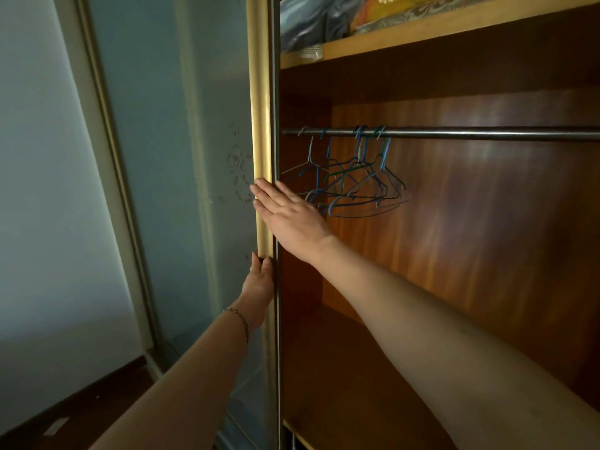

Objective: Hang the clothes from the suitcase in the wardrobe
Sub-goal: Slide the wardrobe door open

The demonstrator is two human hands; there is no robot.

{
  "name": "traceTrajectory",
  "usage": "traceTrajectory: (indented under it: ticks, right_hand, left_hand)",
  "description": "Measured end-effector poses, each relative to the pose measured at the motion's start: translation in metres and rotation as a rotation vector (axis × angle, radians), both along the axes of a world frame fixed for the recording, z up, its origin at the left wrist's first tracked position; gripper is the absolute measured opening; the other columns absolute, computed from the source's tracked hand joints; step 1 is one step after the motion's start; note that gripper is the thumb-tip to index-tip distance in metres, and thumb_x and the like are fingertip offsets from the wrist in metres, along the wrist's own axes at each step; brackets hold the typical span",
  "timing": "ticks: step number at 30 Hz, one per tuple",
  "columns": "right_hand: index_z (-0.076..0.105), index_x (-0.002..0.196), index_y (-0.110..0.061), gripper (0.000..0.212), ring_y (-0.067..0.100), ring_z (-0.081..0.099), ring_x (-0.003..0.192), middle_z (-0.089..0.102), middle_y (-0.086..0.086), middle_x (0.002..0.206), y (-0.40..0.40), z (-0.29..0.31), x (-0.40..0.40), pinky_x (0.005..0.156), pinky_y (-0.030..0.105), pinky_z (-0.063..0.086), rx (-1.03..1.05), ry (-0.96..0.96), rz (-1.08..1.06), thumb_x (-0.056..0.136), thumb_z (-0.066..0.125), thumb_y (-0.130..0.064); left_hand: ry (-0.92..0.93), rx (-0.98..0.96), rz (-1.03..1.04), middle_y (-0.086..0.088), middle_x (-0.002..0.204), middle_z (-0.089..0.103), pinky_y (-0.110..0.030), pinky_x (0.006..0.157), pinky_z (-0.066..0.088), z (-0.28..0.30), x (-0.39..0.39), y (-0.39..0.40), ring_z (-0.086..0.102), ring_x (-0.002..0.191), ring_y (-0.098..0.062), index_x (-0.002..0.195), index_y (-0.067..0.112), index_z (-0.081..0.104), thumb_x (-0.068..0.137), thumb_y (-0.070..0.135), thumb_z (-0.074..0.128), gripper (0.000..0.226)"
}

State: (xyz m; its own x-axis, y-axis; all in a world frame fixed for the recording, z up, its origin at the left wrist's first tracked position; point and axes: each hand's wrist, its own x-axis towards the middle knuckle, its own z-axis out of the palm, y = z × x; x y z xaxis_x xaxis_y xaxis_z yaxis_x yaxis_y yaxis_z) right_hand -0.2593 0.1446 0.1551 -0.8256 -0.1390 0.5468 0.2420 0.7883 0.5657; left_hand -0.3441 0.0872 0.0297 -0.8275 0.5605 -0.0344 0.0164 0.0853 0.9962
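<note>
**both hands on the sliding door, wardrobe standing open**

my right hand (289,212) lies flat with straight fingers against the gilt edge of the sliding door (262,125), and my left hand (259,280) sits lower on the same edge, fingers pointing up along the frame, holding nothing. neither hand is closed round anything. a thin bracelet (239,318) circles my left wrist.

the wardrobe (454,222) is open in front of me. its rail (470,134) carries a tangled bunch of wire hangers (354,183) at the left end, and the rest of the rail is bare. the suitcase and the clothes are not in view, so nothing hangs yet.

i judge the door heavy and stiff on its track, best pushed flat-palmed on the frame and not on the frosted panel. the hangers look light, springy and snag-prone; i would lift one by its hook. folded bedding (324,21) sits on the top shelf (422,30).
</note>
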Motion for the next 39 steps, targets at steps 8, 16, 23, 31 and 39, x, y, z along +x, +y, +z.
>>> traceTrajectory:
  ticks: [8,16,23,31,39]
  right_hand:
    - [0.045,0.139,-0.005,0.061,0.023,0.017,0.146,0.027,0.011,0.155,0.011,-0.001,-0.045,0.118,0.038,0.005,0.058,0.016,0.062,0.091,0.009,-0.011]
    - [0.026,0.148,-0.003,0.047,0.023,-0.001,0.148,0.008,0.011,0.16,0.013,0.002,-0.076,0.117,0.037,-0.008,0.023,-0.033,0.088,0.101,0.022,-0.007]
    - [0.035,0.144,-0.001,0.056,0.025,0.006,0.148,0.017,0.013,0.158,0.018,-0.003,-0.107,0.118,0.038,-0.001,0.058,0.029,0.139,0.094,0.009,-0.007]
    - [0.065,0.12,-0.006,0.051,0.024,0.039,0.138,0.051,0.01,0.14,0.03,-0.012,-0.153,0.114,0.039,0.03,0.103,0.157,0.257,0.089,0.024,-0.012]
    - [0.05,0.135,-0.002,0.047,0.027,0.019,0.146,0.032,0.013,0.153,0.031,-0.011,-0.172,0.119,0.041,0.014,0.078,0.163,0.248,0.094,0.028,-0.009]
  left_hand:
    - [-0.029,0.042,0.037,-0.022,0.144,0.04,-0.048,0.106,0.038,-0.006,-0.046,0.004,0.04,0.13,-0.039,0.147,0.047,0.02,0.098,0.045,0.033,0.051]
    - [-0.027,0.035,0.074,-0.02,0.146,0.037,-0.046,0.108,0.034,-0.002,-0.076,0.005,0.035,0.134,-0.036,0.145,0.035,0.033,0.099,0.04,0.031,0.046]
    - [-0.01,0.031,0.116,-0.01,0.142,0.046,-0.042,0.108,0.039,0.0,-0.096,0.004,0.046,0.126,-0.023,0.143,0.035,0.036,0.1,0.039,0.03,0.044]
    - [0.035,0.034,0.127,-0.011,0.14,0.048,-0.036,0.093,0.046,0.004,-0.12,0.001,0.052,0.12,-0.027,0.146,0.04,0.029,0.097,0.045,0.03,0.049]
    - [0.05,0.02,0.15,-0.005,0.147,0.041,-0.036,0.095,0.045,0.003,-0.139,0.0,0.045,0.129,-0.026,0.149,0.037,0.025,0.1,0.047,0.026,0.049]
